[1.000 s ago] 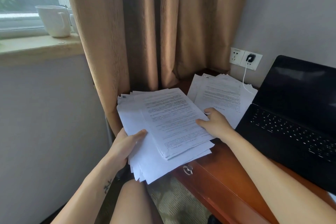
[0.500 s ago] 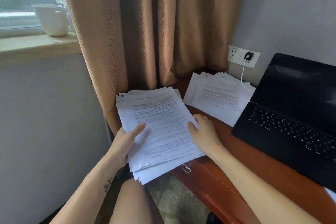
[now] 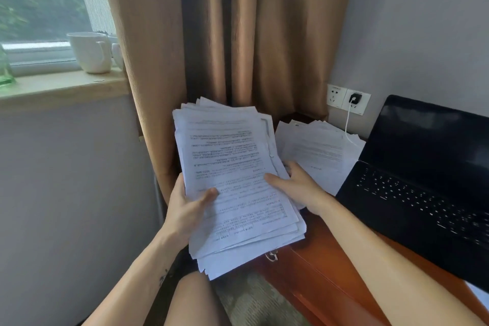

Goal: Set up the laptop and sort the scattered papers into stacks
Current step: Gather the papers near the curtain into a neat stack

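The left hand (image 3: 185, 209) grips a thick stack of papers (image 3: 232, 161) by its left edge. Its thumb presses on the top sheet and its other fingers are hidden underneath. The right hand (image 3: 299, 188) holds the stack's right edge, thumb lying on the printed page and fingers (image 3: 289, 165) curled behind the edge. The stack tilts up toward the camera over the near left corner of the wooden surface (image 3: 330, 259), with its lower sheets unevenly fanned. A second pile of papers (image 3: 322, 151) lies flat on the surface beyond the right hand, just beside the open laptop (image 3: 423, 193), whose screen is dark. A white cable (image 3: 348, 124) drops from a wall socket (image 3: 354, 99) behind that pile. A white mug (image 3: 91, 51) stands on the windowsill (image 3: 60, 87).
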